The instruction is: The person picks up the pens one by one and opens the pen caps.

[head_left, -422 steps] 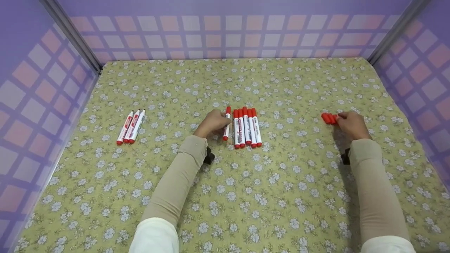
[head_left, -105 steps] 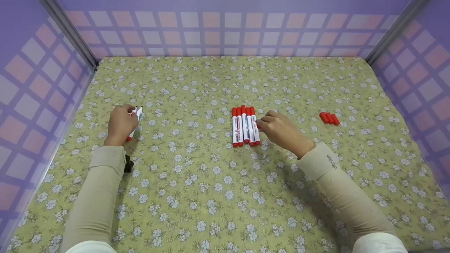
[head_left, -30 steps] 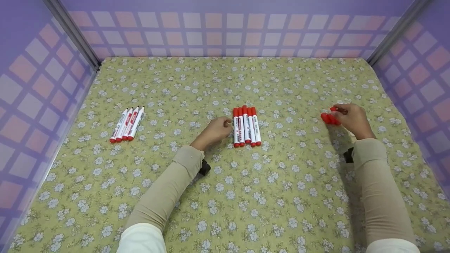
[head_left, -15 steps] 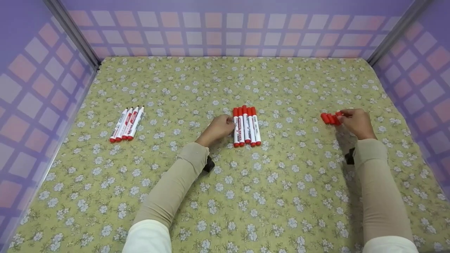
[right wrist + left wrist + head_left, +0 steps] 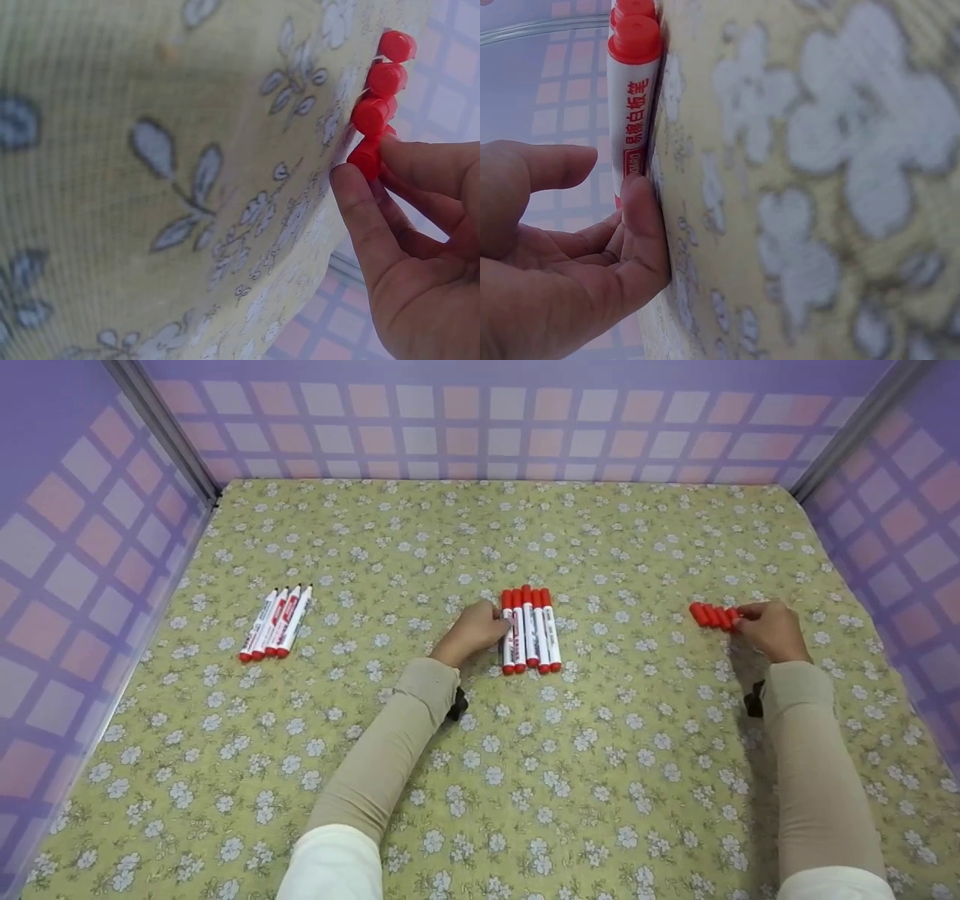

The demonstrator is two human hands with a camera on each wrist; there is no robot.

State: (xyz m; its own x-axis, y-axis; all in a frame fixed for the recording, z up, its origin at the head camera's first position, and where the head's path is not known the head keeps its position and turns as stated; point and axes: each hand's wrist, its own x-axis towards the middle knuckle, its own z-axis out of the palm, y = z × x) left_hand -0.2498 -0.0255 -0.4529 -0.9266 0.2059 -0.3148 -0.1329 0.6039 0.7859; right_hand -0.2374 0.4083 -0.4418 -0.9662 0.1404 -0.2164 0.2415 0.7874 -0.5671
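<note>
My left hand (image 5: 476, 630) is at the left side of a row of several capped red-and-white markers (image 5: 541, 634). In the left wrist view, one fingertip touches or nearly touches the nearest marker (image 5: 634, 97); another finger stands apart from it, and the fingers are not closed round it. My right hand (image 5: 772, 630) pinches a red marker cap (image 5: 365, 159) between thumb and finger, at the right end of a row of loose red caps (image 5: 706, 616) lying side by side on the cloth.
Several uncapped markers (image 5: 274, 622) lie side by side at the left, black tips away from me. A yellow floral cloth (image 5: 585, 780) covers the table. Purple checked panels (image 5: 480, 427) stand at the back and both sides.
Since about a second ago, my right hand has lowered the cap to the right end of the cap row. My left hand has moved right to the capped markers. Earlier, the left group gained a marker.
</note>
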